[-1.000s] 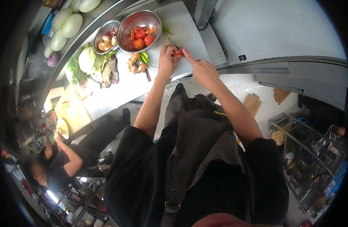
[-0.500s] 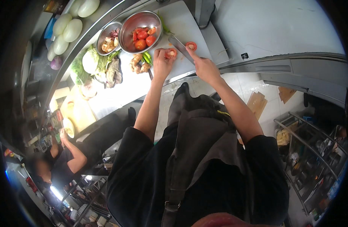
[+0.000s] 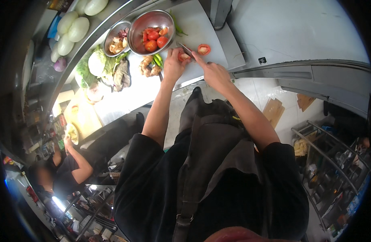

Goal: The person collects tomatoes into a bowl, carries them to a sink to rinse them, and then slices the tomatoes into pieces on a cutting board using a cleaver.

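My left hand (image 3: 174,64) steadies a cut tomato half (image 3: 184,57) on the white cutting board (image 3: 193,24), its fingers curled against the red flesh. A kitchen knife (image 3: 185,49) is in my right hand (image 3: 213,71), with its blade on or just over that half; the exact contact is hard to make out. To the right of the blade a second tomato half (image 3: 204,49) lies cut side up. Just beyond my left hand stands a large steel bowl (image 3: 133,40) with whole and cut tomatoes (image 3: 151,39) in it.
Left of the board are a smaller steel bowl (image 3: 107,39) with garlic-like pieces, ginger (image 3: 149,68), green peppers (image 3: 157,60), cabbage (image 3: 97,64) and dark wilted leaves (image 3: 121,76). Peeled onions (image 3: 78,29) sit on a shelf. A co-worker (image 3: 78,165) holds a bowl at far left.
The knife has moved left from between the tomato halves onto the half under my left hand. My right hand has shifted left and slightly nearer me.
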`<state>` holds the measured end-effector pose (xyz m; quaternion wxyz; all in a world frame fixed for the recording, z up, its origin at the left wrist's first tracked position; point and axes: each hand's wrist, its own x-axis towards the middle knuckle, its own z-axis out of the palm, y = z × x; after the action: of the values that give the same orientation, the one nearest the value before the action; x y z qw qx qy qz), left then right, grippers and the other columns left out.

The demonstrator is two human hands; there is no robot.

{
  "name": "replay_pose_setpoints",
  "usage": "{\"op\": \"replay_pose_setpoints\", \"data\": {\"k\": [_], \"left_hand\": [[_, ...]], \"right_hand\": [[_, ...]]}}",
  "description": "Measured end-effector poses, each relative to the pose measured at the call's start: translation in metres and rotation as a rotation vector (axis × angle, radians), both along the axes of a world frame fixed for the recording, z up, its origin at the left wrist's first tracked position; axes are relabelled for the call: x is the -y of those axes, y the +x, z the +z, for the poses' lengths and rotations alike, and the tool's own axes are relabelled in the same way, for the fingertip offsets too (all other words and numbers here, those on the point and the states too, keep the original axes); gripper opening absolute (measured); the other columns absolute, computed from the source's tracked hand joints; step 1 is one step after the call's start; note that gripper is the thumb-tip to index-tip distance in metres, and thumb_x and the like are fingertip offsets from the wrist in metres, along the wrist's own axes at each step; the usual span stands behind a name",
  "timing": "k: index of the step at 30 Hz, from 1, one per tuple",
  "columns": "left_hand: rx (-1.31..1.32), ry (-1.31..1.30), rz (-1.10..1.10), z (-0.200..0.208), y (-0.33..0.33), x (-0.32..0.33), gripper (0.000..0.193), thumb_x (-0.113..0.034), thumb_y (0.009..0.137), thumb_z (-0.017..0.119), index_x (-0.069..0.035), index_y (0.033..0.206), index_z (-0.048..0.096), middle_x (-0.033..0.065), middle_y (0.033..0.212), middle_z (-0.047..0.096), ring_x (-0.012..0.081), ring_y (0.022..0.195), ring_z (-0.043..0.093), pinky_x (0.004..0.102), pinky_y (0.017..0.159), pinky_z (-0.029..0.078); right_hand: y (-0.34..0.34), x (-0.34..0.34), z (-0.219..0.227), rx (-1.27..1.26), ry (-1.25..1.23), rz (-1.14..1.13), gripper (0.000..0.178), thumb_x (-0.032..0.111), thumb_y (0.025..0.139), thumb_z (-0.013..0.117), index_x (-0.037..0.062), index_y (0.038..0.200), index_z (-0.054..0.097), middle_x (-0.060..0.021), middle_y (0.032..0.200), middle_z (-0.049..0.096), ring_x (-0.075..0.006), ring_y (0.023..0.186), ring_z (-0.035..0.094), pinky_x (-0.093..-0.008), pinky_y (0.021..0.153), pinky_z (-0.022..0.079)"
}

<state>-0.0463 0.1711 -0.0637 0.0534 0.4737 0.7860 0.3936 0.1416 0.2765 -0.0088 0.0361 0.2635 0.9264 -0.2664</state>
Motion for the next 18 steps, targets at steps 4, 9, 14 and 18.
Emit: {"op": "replay_pose_setpoints", "data": {"k": [4,9,14,18], "left_hand": [[-0.154,-0.038,0.012,-0.004,0.004,0.009,0.042,-0.008,0.079,0.091,-0.004,0.114,0.068,0.0171,0.112,0.063,0.0347,0.089,0.071,0.0423,0.074,0.06],[0.226,0.027,0.136,-0.015,0.015,0.015,0.036,0.003,0.083,0.082,-0.003,0.115,0.067,0.0171,0.112,0.06,0.0287,0.089,0.074,0.0354,0.07,0.064],[0.236,0.037,0.164,-0.02,0.021,0.012,0.035,0.004,0.083,0.082,-0.002,0.115,0.067,0.0172,0.114,0.062,0.0297,0.084,0.074,0.0367,0.073,0.064],[0.193,0.011,0.163,-0.019,0.014,0.011,0.034,0.005,0.084,0.081,-0.003,0.115,0.068,0.0162,0.111,0.065,0.0309,0.083,0.074,0.0397,0.073,0.061]], "right_hand": [[-0.003,-0.017,-0.006,-0.026,-0.061,-0.031,0.093,0.001,0.09,0.058,0.0375,0.17,0.027,-0.0232,0.088,0.074,-0.0413,0.079,0.075,-0.0531,0.075,0.06],[0.012,0.002,0.007,-0.053,-0.038,-0.05,0.089,0.005,0.094,0.06,0.0369,0.17,0.027,-0.0221,0.079,0.072,-0.0445,0.074,0.072,-0.0559,0.07,0.058],[0.01,0.018,-0.003,0.01,-0.037,-0.037,0.094,0.0,0.089,0.058,0.0361,0.171,0.027,-0.0247,0.087,0.074,-0.0459,0.08,0.074,-0.0564,0.075,0.059],[0.005,-0.003,-0.018,-0.109,-0.102,-0.098,0.096,0.001,0.088,0.059,0.0352,0.171,0.027,-0.0241,0.088,0.074,-0.0465,0.08,0.073,-0.0576,0.075,0.058]]}}
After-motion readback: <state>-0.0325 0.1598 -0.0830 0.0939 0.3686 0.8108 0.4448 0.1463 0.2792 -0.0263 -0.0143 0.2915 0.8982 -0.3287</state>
